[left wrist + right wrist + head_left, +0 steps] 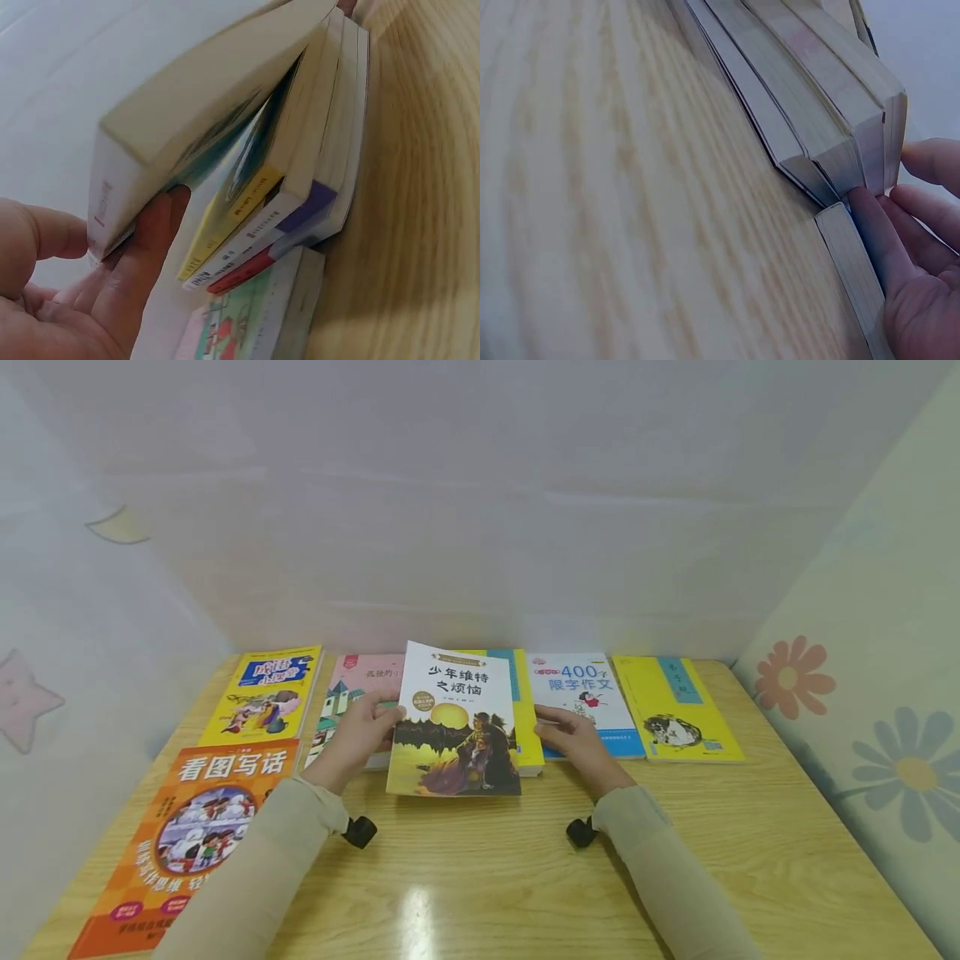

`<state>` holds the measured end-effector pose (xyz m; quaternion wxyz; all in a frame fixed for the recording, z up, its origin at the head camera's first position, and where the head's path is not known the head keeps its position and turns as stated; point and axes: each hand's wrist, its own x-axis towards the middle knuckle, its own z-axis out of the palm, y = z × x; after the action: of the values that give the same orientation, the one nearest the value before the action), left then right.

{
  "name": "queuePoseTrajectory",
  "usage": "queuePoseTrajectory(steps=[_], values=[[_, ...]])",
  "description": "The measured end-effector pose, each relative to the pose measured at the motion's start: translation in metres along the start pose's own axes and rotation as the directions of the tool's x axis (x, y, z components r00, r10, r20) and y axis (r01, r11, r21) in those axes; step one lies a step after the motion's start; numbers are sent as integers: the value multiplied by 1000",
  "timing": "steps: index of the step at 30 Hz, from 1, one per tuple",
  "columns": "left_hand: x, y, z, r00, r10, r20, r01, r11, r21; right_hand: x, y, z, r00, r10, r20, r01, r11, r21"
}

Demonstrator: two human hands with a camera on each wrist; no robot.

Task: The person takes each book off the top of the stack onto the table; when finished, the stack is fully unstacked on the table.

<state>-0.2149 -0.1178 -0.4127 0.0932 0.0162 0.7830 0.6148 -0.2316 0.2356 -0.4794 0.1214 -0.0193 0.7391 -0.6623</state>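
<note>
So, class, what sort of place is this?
Possibly a children's reading corner, judging by the colourful rectangular paperback books, light-brown wood-grain table and pale wall printed with large flowers.

Free passage over the near tabletop (480, 868), a book row (531, 743) beyond.

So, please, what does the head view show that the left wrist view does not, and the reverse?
Only the head view shows the orange book at left, the white-and-blue paperback and the yellow paperback with an animal drawing.

Only the left wrist view shows the red spine, the white spine above it, and the wedge-shaped gap under the white-and-yellow paperback.

Both show the left hand holding that paperback, plus the thick yellow book beneath it and the pale wooden table.
</note>
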Motion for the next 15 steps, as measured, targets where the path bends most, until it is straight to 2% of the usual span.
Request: queuePoseTrajectory(steps=[4, 9, 12, 15], values=[[3, -8, 1, 995, -93, 22, 94, 992, -82, 2, 1, 0, 1000, -1, 7, 1, 1000, 9], [6, -16, 1, 982, -142, 123, 162, 972, -170, 1, 0, 0, 1000, 12, -8, -12, 1000, -3], [5, -18, 2, 980, -134, 147, 160, 970, -182, 0, 0, 0, 1000, 21, -15, -21, 1000, -2], [3, -20, 2, 986, -101, 130, 124, 975, -182, 0, -1, 1, 1000, 22, -18, -22, 1000, -4]])
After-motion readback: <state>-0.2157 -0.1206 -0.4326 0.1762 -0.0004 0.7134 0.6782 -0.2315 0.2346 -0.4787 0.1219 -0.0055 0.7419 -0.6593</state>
